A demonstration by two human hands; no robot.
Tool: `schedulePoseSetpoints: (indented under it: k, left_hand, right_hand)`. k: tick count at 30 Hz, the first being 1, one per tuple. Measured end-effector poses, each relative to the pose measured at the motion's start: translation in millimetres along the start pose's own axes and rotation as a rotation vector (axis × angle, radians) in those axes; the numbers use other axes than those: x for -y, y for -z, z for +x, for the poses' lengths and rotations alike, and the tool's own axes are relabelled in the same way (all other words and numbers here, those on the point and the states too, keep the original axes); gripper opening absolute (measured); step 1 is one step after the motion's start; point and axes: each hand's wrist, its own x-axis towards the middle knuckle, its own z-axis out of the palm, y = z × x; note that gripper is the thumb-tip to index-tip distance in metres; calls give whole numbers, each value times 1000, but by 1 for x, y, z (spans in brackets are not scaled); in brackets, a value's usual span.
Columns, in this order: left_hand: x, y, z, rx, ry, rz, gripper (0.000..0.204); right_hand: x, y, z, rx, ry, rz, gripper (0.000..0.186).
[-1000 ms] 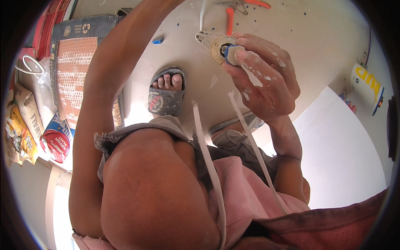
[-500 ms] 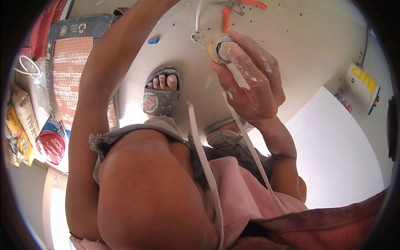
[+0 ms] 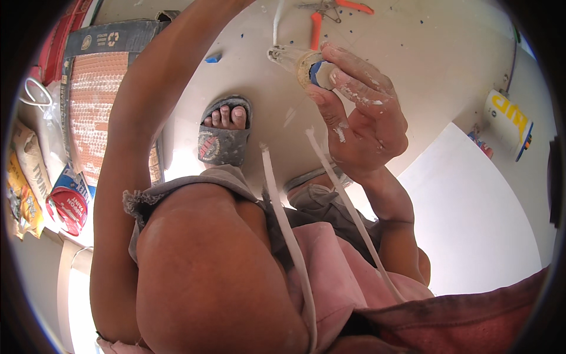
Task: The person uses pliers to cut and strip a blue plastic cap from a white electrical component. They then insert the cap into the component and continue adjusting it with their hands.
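Red tin (image 3: 69,211) at nine o'clock, contents hidden; my half-curled right hand (image 3: 370,112) at two pinches a pale cap (image 3: 324,75); left hand, I can't tell.

The person wears a faded pink cloth top (image 3: 321,251) with two long, flat white cords (image 3: 286,230), grey-brown cloth trousers (image 3: 227,184) with a frayed hem, and scuffed dark-grey slide sandals (image 3: 224,146). White smears mark the right hand (image 3: 368,121).

Can't see left hand beyond forearm (image 3: 156,88), cut off by top edge near twelve o'clock; can't identify tiny blue specks (image 3: 421,22) toward one.
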Motion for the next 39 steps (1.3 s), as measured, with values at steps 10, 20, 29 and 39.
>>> schedulePoseSetpoints:
  k: [10,20,29,39]
  left_hand:
    - [4,1,2,10,-10,14,40]
    - [8,6,12,62,-44,-41,44]
    - [9,21,9,204,43,-87,35]
    - [-17,11,-17,26,147,7,26]
  right_hand:
    - [-7,5,5,52,256,-241,33]
    - [-2,10,15,28,252,-381,22]
    - [13,3,5,51,129,-249,32]
    - [13,17,20,-141,-96,-192,29]
